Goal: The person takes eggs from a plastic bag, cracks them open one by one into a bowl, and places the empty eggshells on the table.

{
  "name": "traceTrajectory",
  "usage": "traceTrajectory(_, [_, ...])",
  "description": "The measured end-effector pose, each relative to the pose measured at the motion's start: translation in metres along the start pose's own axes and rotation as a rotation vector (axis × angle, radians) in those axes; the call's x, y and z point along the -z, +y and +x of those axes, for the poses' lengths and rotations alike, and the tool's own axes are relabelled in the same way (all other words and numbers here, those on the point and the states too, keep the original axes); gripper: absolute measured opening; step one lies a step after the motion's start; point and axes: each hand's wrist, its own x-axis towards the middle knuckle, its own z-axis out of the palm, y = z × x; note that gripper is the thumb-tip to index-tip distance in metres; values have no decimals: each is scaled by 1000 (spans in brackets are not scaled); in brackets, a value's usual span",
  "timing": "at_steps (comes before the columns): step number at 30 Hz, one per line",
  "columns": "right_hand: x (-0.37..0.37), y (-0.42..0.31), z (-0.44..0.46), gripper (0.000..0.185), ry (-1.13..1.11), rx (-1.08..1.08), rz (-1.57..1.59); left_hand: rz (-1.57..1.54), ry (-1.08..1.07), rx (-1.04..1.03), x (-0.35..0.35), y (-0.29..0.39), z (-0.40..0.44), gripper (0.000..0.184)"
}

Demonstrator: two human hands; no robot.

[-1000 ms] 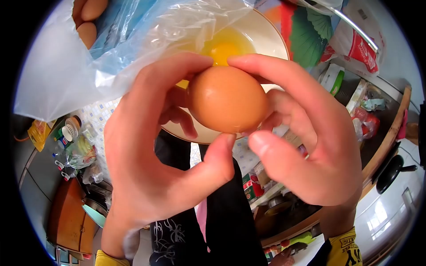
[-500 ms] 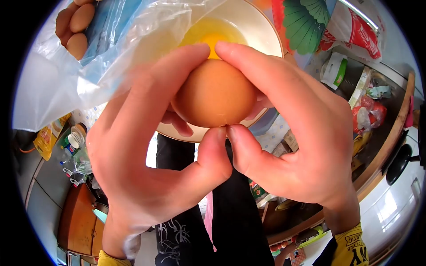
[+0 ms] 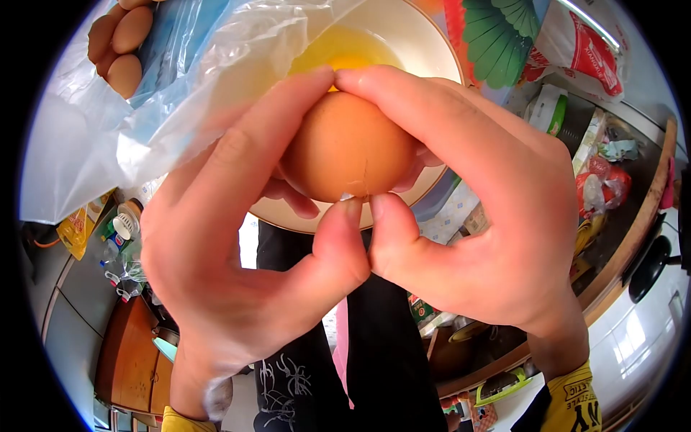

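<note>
A brown egg point(image 3: 347, 144) is held between both of my hands over a cream bowl point(image 3: 432, 43) with a thin brown rim. Its shell shows a crack and a small whitish chipped spot at the lower edge, where both thumb tips press. My left hand point(image 3: 237, 209) curls round the egg's left side, and my right hand point(image 3: 482, 194) round its right side, the forefingertips meeting at the top. Beyond them, raw egg with a yellow yolk point(image 3: 349, 63) lies in the bowl, partly hidden by my fingers.
Crumpled clear plastic point(image 3: 180, 93) overlaps the bowl's left side. Several brown eggs point(image 3: 132, 30) sit at the upper left. Plastic bottles point(image 3: 124, 266) stand at the left. A shelf with bagged items point(image 3: 601, 187) is on the right, beside a white surface with a black handled object point(image 3: 650, 270).
Both thumbs have come together at the egg's lower edge, and a crack now shows there. The forefingertips have closed together above the egg. The view has shifted slightly.
</note>
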Motion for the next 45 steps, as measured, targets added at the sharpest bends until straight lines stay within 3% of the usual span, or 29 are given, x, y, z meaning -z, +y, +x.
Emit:
traceTrajectory(2, [-4, 7, 1, 55, 1, -17, 23, -35, -13, 28, -1, 1, 1, 51])
traceTrajectory(5, [-16, 27, 0, 55, 141, 320, 124, -80, 17, 51, -2, 1, 1, 53])
traceTrajectory(8, [-16, 29, -1, 55, 81, 236, 250, -124, 14, 88, 1, -1, 2, 53])
traceTrajectory(14, [-20, 28, 1, 54, 150, 290, 64, 58, -31, -4, -4, -11, 0, 52])
traceTrajectory(17, [-20, 24, 3, 54, 169, 252, 43, -218, 208, -12, -14, -24, -7, 53])
traceTrajectory(20, [-20, 23, 5, 54, 183, 254, 43, 69, 11, -20, -2, -15, -1, 53])
traceTrajectory(23, [-20, 23, 5, 54, 180, 240, 55, -170, 179, -61, -11, -21, -4, 54])
traceTrajectory(26, [-18, 24, 7, 56, 155, 230, 71, 109, -49, 9, -2, -8, 4, 54])
traceTrajectory(29, [-15, 26, 8, 57, 139, 223, 84, -243, 135, -219, -11, -47, -5, 55])
traceTrajectory(32, [-10, 29, 10, 58, 122, 276, 48, -228, 159, 62, -5, -16, -3, 56])
traceTrajectory(35, [-4, 36, 12, 57, 70, 348, -7, 65, -76, -11, 19, -15, 6, 55])
traceTrajectory(40, [1, 46, 15, 55, -11, 444, -101, 172, -185, -255, 36, -25, 10, 56])
traceTrajectory(45, [0, 54, 16, 53, -41, 502, -146, 245, -177, -193, 47, -17, -1, 54])
